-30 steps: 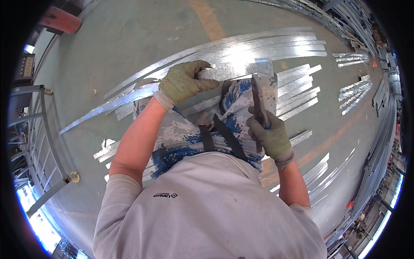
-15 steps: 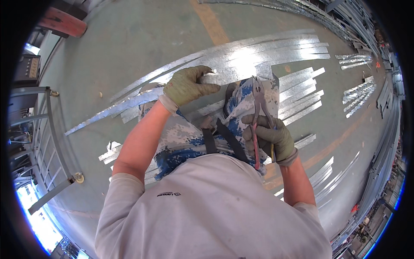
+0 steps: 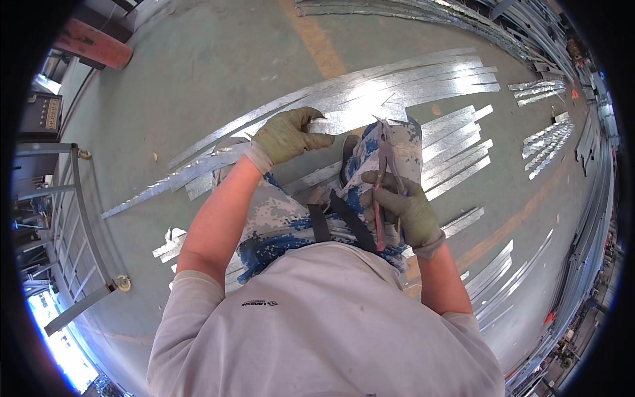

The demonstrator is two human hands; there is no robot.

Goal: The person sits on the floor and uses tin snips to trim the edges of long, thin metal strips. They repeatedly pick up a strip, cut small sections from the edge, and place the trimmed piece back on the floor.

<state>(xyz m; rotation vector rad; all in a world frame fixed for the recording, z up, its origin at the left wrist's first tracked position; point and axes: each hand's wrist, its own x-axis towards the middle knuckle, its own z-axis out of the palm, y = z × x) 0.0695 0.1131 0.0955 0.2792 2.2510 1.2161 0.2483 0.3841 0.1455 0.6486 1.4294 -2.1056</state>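
Across from me a grey-green floor (image 3: pixel 198 73) is stretching out through the workshop, a worn orange stripe (image 3: pixel 312 40) running over it and daylight glaring in at the lower left. Flat silvery strips (image 3: pixel 430 79) are lying fanned beyond the person's knees, more are resting to the right, and long metal profiles (image 3: pixel 377 10) are lining the far side. A red cylinder (image 3: pixel 96 45) is lying at the upper left, above a metal frame on casters (image 3: pixel 79 309). Camouflage trousers (image 3: pixel 400 142) are blocking part of the floor strips from view. The hands are staying well apart: the left hand (image 3: pixel 284 135) is pinching a metal strip (image 3: pixel 347 120) above the knees, while the right hand (image 3: pixel 413 215) is gripping pliers (image 3: pixel 386 155), their head just beside the strip's end; whether they are touching it, I can't tell
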